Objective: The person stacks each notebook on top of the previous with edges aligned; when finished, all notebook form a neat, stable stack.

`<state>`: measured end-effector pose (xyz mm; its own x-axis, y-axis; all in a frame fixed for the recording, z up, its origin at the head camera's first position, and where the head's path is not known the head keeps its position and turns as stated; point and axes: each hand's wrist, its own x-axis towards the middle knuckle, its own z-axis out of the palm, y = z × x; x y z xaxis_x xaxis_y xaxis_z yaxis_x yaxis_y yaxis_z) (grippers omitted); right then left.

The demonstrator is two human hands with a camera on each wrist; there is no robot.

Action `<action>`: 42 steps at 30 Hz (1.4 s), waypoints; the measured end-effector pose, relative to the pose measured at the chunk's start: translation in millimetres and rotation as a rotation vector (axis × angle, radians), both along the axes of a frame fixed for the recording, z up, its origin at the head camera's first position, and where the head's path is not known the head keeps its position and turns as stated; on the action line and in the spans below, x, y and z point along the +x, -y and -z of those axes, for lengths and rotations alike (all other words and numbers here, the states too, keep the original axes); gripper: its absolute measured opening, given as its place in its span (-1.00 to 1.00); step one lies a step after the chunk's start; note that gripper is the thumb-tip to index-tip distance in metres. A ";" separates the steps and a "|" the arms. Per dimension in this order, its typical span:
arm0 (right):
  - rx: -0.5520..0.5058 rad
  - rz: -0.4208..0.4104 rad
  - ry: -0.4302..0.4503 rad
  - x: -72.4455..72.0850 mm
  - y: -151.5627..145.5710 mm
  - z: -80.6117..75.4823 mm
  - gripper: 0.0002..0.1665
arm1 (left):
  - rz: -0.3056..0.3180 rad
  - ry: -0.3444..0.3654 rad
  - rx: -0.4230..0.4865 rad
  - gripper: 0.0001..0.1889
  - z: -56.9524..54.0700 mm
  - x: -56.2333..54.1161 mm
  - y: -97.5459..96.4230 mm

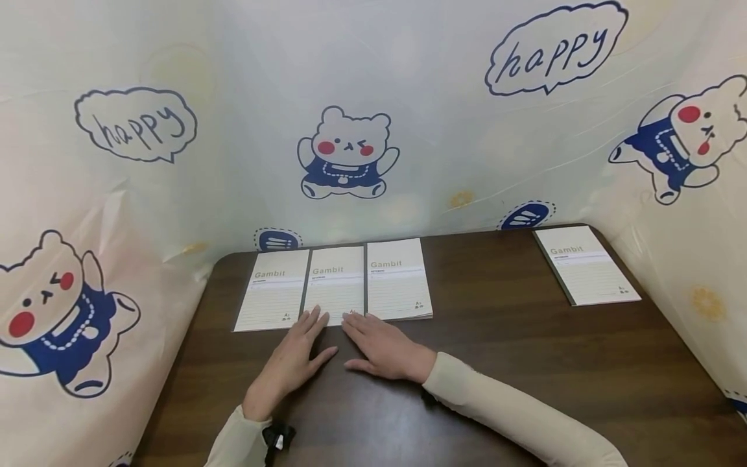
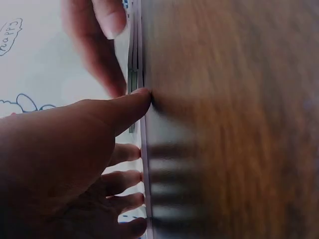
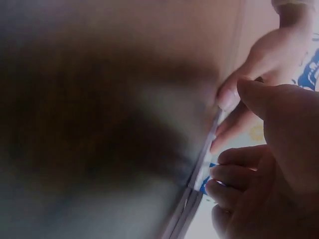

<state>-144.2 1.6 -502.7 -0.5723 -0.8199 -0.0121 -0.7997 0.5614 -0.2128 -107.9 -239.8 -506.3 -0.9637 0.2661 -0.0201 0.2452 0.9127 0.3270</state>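
Three pale "Gambit" notebooks lie side by side toward the far left of the table: the left notebook [image 1: 271, 301], the middle notebook [image 1: 334, 293] and the right notebook [image 1: 398, 292]. Fingers fairly straight, my left hand [image 1: 294, 360] rests at the lower left corner of the middle notebook, where it meets the left one. My right hand [image 1: 385, 350] has its fingertips at the middle notebook's lower right corner, beside the right notebook. Both thumbs point inward with a gap between them. In the left wrist view, the left thumb [image 2: 132, 107] appears near the tabletop. Neither hand grips anything.
Another matching notebook [image 1: 589, 275] lies apart near the table's far right corner, dark spine to the left. The brown wooden table [image 1: 496, 363] is enclosed at the back and sides by a printed curtain [image 1: 438, 143] with bears and "happy" bubbles.
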 end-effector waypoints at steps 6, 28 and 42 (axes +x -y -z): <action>0.064 0.012 0.017 4.4 4.4 -2.0 -0.05 | 0.009 0.003 -0.024 -0.20 1.2 -1.8 0.1; 0.064 -0.016 0.038 20.4 6.0 -2.9 0.00 | -0.030 0.047 -0.049 -0.19 -8.2 14.7 -7.0; -0.103 -0.012 0.262 29.0 -8.4 -7.2 -0.08 | -0.043 0.039 0.060 -0.31 -8.3 25.8 -6.2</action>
<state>-115.2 10.0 -495.5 -0.5508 -0.8313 -0.0748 -0.7165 0.5169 -0.4685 -82.2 -233.6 -498.1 -0.9731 0.2265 -0.0432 0.1922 0.9004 0.3904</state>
